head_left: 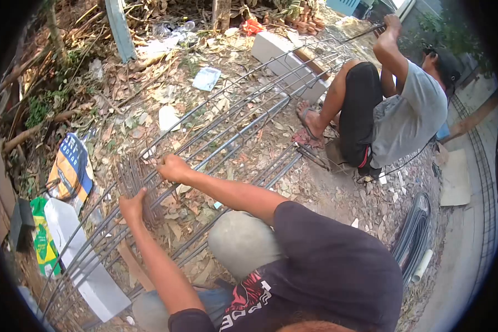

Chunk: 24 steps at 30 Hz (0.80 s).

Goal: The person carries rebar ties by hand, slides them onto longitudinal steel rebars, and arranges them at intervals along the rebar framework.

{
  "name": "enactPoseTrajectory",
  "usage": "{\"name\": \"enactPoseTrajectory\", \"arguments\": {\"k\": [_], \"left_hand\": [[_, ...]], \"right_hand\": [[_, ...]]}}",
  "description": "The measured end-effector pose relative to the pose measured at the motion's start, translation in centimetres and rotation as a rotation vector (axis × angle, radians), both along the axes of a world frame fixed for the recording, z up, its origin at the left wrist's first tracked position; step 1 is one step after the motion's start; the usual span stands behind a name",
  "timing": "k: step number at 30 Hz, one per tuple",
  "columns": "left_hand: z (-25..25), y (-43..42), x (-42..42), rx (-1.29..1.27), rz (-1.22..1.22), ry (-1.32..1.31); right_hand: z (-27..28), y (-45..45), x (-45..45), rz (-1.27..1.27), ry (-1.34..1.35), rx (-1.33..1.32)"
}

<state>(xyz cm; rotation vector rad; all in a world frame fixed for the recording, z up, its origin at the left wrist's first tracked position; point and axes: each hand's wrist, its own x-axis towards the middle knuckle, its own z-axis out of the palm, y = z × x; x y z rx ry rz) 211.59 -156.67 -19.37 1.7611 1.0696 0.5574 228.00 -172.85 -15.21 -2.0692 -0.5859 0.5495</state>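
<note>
A dense bundle of thin steel stirrups (128, 174) sits around long steel rebars (227, 143) that run from lower left to upper right. My left hand (131, 209) grips the near side of the bundle, thumb up, its other fingers mostly hidden behind the wires. Just right of the bundle, my right hand (173, 169) is closed over the bars. What lies inside its fingers is hidden.
A co-worker (406, 119) squats at the right, one hand raised at the rebars' far end. White blocks (276, 52) lie under the bars. A mortar bag (69, 166), a green-yellow bag (43, 238) and a coil of black tubing (412, 232) lie on littered ground.
</note>
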Motion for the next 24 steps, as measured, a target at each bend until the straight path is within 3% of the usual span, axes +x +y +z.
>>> {"name": "enactPoseTrajectory", "arguments": {"k": [2,9,12,18,24], "left_hand": [[1.5,-0.7,0.2,0.051,0.056,0.141],[3.2,-1.5,0.3,0.037,0.017,0.137],[4.0,-2.2,0.5,0.083,0.038,0.258],[5.3,-3.5,0.5,0.187,0.073,0.377],[4.4,-2.9,0.5,0.164,0.067,0.295]], "right_hand": [[1.8,-2.0,1.2,0.046,-0.054,-0.051],[2.2,-5.8,1.5,-0.015,-0.402,-0.279],[2.6,-6.3,1.6,0.08,-0.612,-0.33],[3.3,-7.2,1.4,0.078,-0.608,-0.238],[3.4,-8.0,2.5,-0.006,-0.553,-0.251]]}}
